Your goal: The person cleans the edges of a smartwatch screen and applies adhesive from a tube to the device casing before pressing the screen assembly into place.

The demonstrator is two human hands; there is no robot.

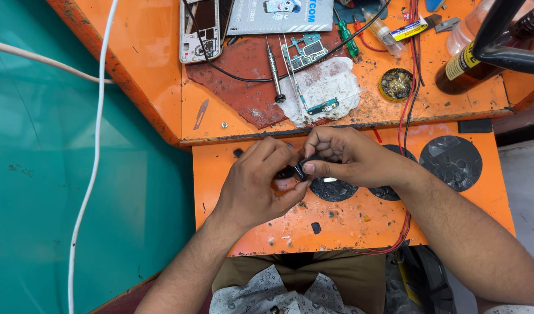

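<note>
I see the white cable point(92, 168) hanging at frame left over open teal floor. At centre, my left hand point(258, 183) and right hand point(345, 156) both pinch a small black part point(299, 170) above the orange shelf point(360, 224), below the bench edge point(249, 135).

So the count goes like this: two hands, a left hand point(261, 186) and a right hand point(351, 156), both pinching one small dark part point(299, 170). Up on the orange bench point(441, 99) there's one opened phone frame point(200, 30), two circuit boards (a bigger board point(304, 51) and a small one point(321, 106)), two screwdrivers, one silver point(274, 68) and one green-handled point(347, 36), one scalpel blade point(200, 113), one round tin point(396, 84), one brown bottle point(482, 52) and one white cloth point(325, 87).
</note>
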